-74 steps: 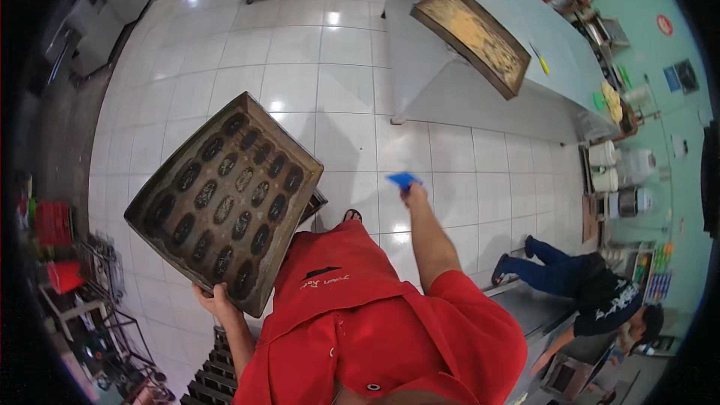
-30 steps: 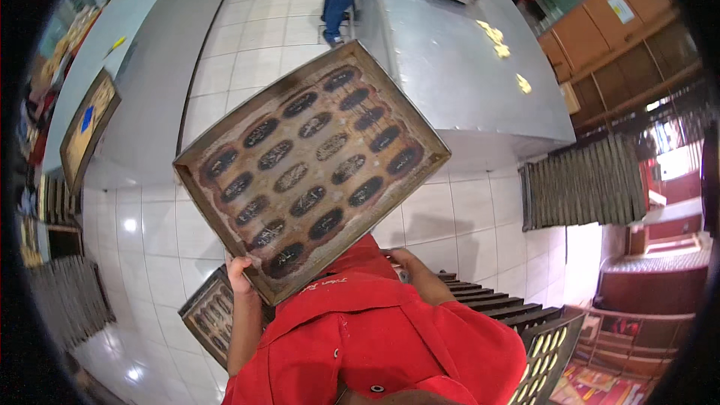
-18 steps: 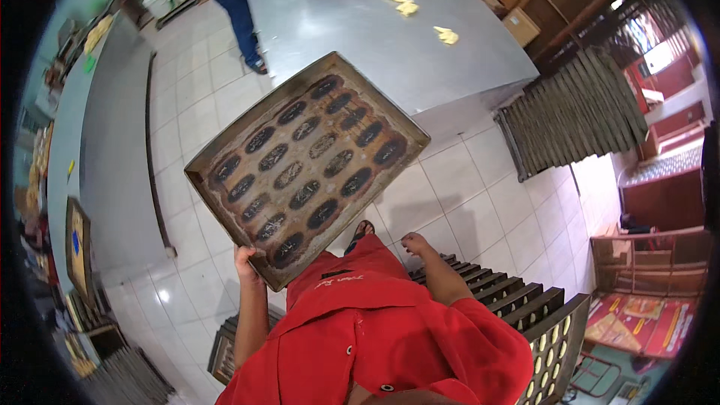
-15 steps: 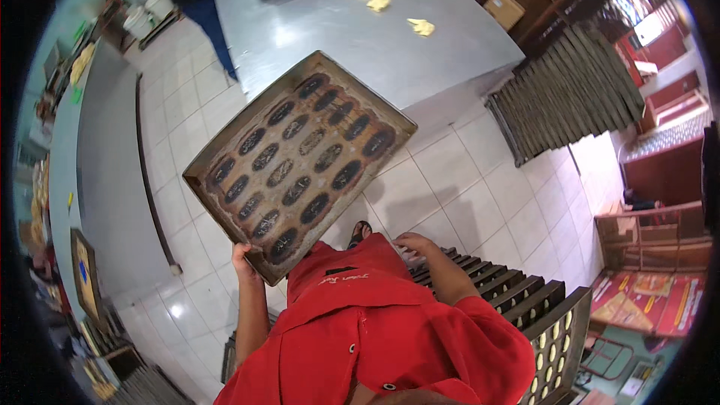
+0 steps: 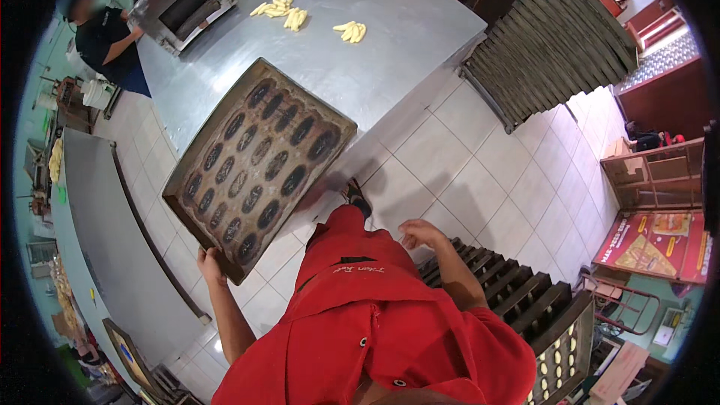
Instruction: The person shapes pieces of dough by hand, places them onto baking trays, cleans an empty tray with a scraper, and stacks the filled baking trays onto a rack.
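Observation:
My left hand [image 5: 210, 264] grips the lower corner of a baking tray [image 5: 251, 172] marked with rows of dark oval stains, tilted in front of me near a steel table's edge. My right hand [image 5: 415, 235] hangs beside my red apron [image 5: 356, 277], open and holding nothing, fingers slightly bent, above a rack of trays [image 5: 499, 285]. A tray at the lower right holds small pale pieces [image 5: 551, 356]. On the steel table [image 5: 382, 82] lie several pale dough pieces [image 5: 349, 30], beyond the tray.
A person [image 5: 105, 45] in dark clothes stands at a metal machine [image 5: 180, 4] on the table. A stack of trays [image 5: 547, 45] stands right. Another counter [image 5: 124, 255] is at left, with a tray [image 5: 118, 352] and blue scraper at its near end. Tiled floor [image 5: 450, 150] lies between.
I have turned and stepped toward the steel table, bringing my held tray to its edge. The blue scraper that was in my right hand 2.5 seconds ago now lies in the left counter's tray.

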The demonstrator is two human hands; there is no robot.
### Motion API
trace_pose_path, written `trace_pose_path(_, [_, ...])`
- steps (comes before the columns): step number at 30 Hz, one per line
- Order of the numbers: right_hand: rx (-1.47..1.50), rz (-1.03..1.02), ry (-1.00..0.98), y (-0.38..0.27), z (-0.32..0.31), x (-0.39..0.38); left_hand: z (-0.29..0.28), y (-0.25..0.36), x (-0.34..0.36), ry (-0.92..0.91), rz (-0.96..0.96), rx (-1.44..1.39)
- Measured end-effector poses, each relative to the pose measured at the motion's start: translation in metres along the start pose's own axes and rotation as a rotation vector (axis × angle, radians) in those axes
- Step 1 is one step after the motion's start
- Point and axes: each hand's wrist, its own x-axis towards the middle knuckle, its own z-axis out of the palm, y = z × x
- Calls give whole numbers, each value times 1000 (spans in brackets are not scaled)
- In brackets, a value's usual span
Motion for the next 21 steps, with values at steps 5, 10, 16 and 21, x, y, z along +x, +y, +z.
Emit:
trace_pose_path(5, [-30,-497,584,-64,-25,12,11,21,-1,14,26,166])
trace_pose_path(10, [-463,-862,915,-215,-28,-25,4,49,1,119,110,418])
trace_pose_path(16, [-565,-1065,727,-345,-38,51,61,103,-16,521,662,1098])
trace_pose_path(21, [-874,-1125,777,-423,-31,112,186,142,-37,430,674,742])
